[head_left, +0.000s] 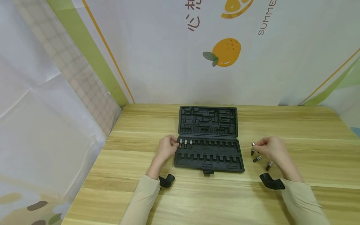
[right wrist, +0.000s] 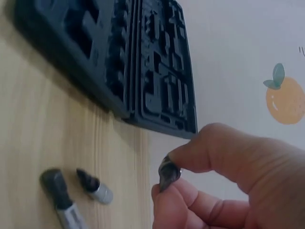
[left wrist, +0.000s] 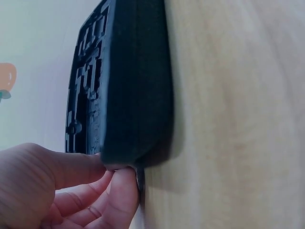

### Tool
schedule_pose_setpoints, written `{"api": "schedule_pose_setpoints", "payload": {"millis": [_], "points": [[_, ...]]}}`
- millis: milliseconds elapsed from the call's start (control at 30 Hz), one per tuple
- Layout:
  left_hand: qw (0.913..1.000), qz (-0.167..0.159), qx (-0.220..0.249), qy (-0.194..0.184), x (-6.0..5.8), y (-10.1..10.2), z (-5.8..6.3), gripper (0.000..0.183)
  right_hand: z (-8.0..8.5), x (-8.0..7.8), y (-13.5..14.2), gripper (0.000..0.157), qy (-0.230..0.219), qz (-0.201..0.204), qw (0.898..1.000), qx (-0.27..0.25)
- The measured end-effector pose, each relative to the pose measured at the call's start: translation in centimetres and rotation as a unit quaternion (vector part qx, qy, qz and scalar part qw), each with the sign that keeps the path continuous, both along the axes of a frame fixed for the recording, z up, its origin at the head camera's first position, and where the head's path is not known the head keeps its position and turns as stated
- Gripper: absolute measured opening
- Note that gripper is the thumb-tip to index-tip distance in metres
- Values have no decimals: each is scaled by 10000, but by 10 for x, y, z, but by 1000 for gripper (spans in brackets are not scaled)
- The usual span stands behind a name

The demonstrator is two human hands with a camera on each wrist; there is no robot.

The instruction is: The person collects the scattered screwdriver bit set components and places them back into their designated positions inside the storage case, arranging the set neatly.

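Observation:
A black plastic socket-bit case (head_left: 208, 171) lies unfolded on the table, its lid half toward the back. Three silver bit sockets (head_left: 185, 143) sit side by side in the upper left slots. My left hand (head_left: 167, 147) pinches the case's left edge, thumb above and fingers against the side, as the left wrist view shows. To the right of the case, my right hand (head_left: 272, 148) holds a bit socket (right wrist: 168, 172) between thumb and fingers, its dark tip showing. Below that hand, a short bit socket (right wrist: 95, 187) and a larger one (right wrist: 61, 193) lie on the wood.
The wooden table (head_left: 118, 175) reaches a printed cloth backdrop (head_left: 168, 62) at the rear. Black wrist mounts (head_left: 272, 182) stick out inward from both sleeves. Moulded recesses fill the lid (head_left: 208, 120), and a latch (head_left: 208, 171) juts from the case's front.

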State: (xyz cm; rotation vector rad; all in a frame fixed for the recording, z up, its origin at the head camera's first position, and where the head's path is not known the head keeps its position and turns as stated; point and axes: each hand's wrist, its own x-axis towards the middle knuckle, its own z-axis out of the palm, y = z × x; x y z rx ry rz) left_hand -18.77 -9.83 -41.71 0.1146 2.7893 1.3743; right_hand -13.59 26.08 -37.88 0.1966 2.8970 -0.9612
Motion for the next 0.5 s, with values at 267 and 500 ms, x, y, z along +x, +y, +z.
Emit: {"api": "schedule_pose_setpoints", "payload": {"millis": [267, 500], "points": [[10000, 6, 49, 17, 1, 1, 1, 10, 4, -4, -11, 23, 30, 68, 10000, 40], [10000, -26, 36, 7, 0, 1, 1, 11, 6, -9, -23, 20, 255, 230, 9994, 105]]}}
